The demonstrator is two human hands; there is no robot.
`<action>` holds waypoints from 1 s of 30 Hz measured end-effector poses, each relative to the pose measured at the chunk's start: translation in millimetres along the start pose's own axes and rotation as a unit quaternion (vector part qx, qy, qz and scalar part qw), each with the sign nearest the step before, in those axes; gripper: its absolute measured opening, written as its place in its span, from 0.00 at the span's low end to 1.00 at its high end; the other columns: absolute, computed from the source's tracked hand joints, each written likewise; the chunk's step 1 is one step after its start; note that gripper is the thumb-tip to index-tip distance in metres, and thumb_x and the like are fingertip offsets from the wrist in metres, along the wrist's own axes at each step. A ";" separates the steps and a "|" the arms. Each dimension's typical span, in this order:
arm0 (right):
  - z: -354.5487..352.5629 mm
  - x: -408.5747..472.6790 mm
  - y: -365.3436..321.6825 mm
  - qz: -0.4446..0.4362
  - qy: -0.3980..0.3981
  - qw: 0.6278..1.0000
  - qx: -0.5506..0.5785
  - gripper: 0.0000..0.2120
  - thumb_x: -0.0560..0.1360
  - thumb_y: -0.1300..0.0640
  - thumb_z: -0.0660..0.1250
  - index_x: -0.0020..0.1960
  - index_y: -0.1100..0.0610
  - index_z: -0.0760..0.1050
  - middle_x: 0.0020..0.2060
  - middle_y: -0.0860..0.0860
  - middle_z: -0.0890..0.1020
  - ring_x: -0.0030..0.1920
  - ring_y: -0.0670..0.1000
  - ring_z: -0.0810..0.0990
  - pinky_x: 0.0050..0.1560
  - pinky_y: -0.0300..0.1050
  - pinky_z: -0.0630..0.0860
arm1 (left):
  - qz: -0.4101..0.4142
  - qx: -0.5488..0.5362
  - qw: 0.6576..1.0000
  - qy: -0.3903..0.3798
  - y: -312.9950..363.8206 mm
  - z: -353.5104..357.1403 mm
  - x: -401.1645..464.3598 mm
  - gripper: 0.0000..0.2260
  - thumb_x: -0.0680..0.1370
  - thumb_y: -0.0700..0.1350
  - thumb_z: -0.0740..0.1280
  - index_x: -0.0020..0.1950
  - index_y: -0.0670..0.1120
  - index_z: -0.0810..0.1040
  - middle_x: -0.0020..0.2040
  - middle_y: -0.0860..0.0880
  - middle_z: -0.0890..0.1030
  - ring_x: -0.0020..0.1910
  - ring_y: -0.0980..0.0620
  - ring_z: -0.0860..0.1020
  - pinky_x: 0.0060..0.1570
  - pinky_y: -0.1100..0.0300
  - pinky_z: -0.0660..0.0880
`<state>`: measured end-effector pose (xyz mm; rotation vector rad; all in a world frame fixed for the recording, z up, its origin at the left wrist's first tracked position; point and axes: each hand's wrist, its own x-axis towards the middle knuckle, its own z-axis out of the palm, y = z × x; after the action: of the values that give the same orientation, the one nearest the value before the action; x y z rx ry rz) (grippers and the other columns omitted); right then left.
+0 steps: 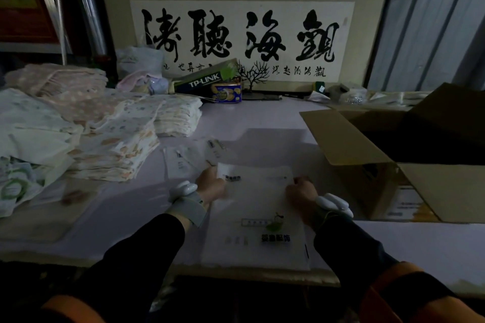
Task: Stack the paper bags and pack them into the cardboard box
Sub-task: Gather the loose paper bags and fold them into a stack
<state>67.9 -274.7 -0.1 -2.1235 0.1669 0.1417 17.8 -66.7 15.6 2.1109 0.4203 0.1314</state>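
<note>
Both hands' curled fingers, left hand (211,186) and right hand (301,191), gripping opposite edges of the paper bags (256,215).

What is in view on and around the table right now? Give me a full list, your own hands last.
paper bags: a stack, count unclear, white with dark print, table front centre, held at both sides
loose paper bags: a few, white, flat on the table behind the stack
cardboard box: one, brown, open, on the right
folded cloths: several piles, pale patterned, left
TP-LINK box: one, dark green, tilted at the back
biscuit box: one, blue and yellow, beside it
framed calligraphy: one, black on white, against the wall
left hand: grips the stack's left edge
right hand: grips the stack's right edge
</note>
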 end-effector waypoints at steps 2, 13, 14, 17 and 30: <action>-0.6 -0.6 0.5 0.004 -0.007 1.000 -0.008 0.20 0.77 0.57 0.61 0.67 0.64 0.69 0.64 0.63 0.74 0.63 0.62 0.74 0.62 0.49 0.72 | 0.020 0.021 1.000 0.006 -3.6 0.8 1.8 0.16 0.80 0.42 0.60 0.67 0.41 0.73 0.65 0.40 0.77 0.64 0.39 0.75 0.64 0.48 0.72; -1.7 12.5 10.6 0.022 -0.015 0.991 -0.130 0.28 0.66 0.39 0.59 0.62 0.52 0.72 0.63 0.56 0.76 0.64 0.59 0.75 0.67 0.54 0.71 | 0.010 0.080 0.997 0.009 -12.3 6.9 10.3 0.20 0.79 0.40 0.61 0.71 0.43 0.70 0.68 0.41 0.75 0.66 0.39 0.73 0.65 0.46 0.72; -0.9 12.8 9.4 0.025 -0.022 0.991 -0.133 0.28 0.70 0.40 0.58 0.66 0.54 0.71 0.67 0.57 0.73 0.68 0.60 0.71 0.70 0.54 0.67 | 0.008 0.084 0.996 0.025 -12.4 8.2 10.4 0.19 0.78 0.40 0.61 0.70 0.42 0.71 0.66 0.40 0.76 0.65 0.38 0.74 0.64 0.47 0.73; 1.9 10.7 5.6 0.033 -0.071 0.991 -0.106 0.19 0.80 0.49 0.53 0.66 0.58 0.67 0.73 0.57 0.64 0.76 0.57 0.57 0.76 0.54 0.54 | 0.002 0.084 0.995 0.060 -12.1 11.9 9.0 0.20 0.76 0.35 0.64 0.68 0.40 0.71 0.62 0.38 0.79 0.61 0.38 0.77 0.62 0.47 0.74; 8.4 10.5 -12.0 -0.016 0.034 0.992 -0.122 0.27 0.74 0.57 0.64 0.71 0.62 0.63 0.67 0.63 0.68 0.66 0.62 0.69 0.65 0.53 0.69 | -0.025 0.044 0.999 0.012 -12.5 -0.3 13.0 0.26 0.74 0.39 0.70 0.71 0.42 0.67 0.69 0.42 0.73 0.67 0.42 0.72 0.65 0.51 0.72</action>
<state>80.0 -262.0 3.8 -2.3742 0.1609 0.0736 26.8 -55.8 4.4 2.1854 0.5009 0.1123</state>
